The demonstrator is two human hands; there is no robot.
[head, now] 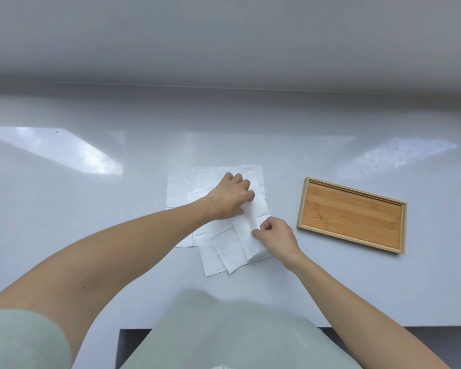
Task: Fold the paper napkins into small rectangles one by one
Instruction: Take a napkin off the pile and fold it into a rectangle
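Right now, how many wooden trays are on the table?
1. The wooden tray lies flat on the white table, right of the napkins and apart from both hands. Nothing seems to hide another.

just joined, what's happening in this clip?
A person is folding paper napkins on a white table. The left hand presses on the spread pile while the right hand pinches the edge of one napkin that is partly folded over. A wooden tray sits to the right with nothing in it.
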